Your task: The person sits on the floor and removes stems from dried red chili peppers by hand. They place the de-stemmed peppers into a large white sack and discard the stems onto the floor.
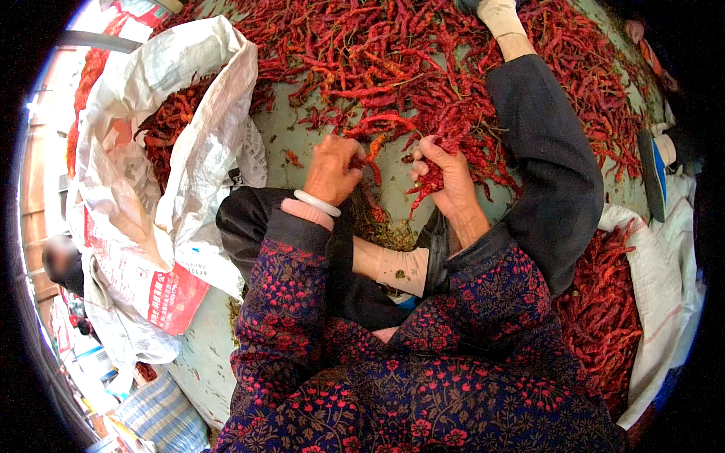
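My left hand (pixel 332 167), with a white bangle at the wrist, is closed, its fingers curled round the end of an orange-red dried chili pepper (pixel 373 154). My right hand (pixel 455 185) is palm up, thumb bent over, gripping several dark red dried chili peppers (pixel 430 181) that stick out past the fingers. Both hands are above the grey floor, at the near edge of a wide heap of dried chili peppers (pixel 377 53). Part of what the left fingers hold is hidden behind them.
A large open white woven sack (pixel 204 143) stands on the left with chilies inside. On the right, another white sack (pixel 664 302) holds more chilies. My legs frame the work area, and small debris (pixel 389 230) lies by my foot. A blurred person (pixel 62 260) is at far left.
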Tool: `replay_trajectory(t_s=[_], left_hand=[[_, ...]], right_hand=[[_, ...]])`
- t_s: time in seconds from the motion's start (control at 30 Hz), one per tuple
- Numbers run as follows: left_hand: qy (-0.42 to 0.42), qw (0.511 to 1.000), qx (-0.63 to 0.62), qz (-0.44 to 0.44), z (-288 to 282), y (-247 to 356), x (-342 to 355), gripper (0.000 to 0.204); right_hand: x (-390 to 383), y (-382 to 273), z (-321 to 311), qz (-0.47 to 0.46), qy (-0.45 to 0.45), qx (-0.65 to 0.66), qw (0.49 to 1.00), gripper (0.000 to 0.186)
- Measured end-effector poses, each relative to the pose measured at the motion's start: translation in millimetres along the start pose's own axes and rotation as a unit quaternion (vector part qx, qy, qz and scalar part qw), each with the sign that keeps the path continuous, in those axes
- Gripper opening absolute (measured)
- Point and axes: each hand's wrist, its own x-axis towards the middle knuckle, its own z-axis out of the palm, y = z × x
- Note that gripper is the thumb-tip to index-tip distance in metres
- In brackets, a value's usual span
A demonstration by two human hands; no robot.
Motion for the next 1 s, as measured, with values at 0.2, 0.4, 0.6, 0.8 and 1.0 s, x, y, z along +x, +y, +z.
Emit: replay_trajectory(t_s=[0.2,0.4,0.6,0.8,1.0], left_hand=[[0.067,0.972,-0.195,-0.11,-13.2,9.0,-14.3,0.023],[0.084,0.988,-0.131,-0.003,-12.7,37.1,-20.7,0.022],[0.06,0.988,0.036,0.138,4.0,48.9,-16.5,0.033],[0.032,0.996,0.001,0.084,-3.6,44.4,-19.5,0.035],[-0.029,0.947,-0.302,-0.101,-13.1,32.3,-32.8,0.034]], right_hand=[[-0.3,3.6,8.1,0.001,-0.002,-0.093,0.996,0.012],[-1.5,11.2,10.8,-0.02,-0.004,-0.192,0.981,0.018],[-1.4,14.4,8.8,-0.038,-0.035,-0.185,0.981,0.014],[-0.2,8.0,11.2,-0.044,0.025,-0.068,0.996,0.008],[-0.7,3.4,8.1,0.002,-0.002,-0.012,1.0,0.009]])
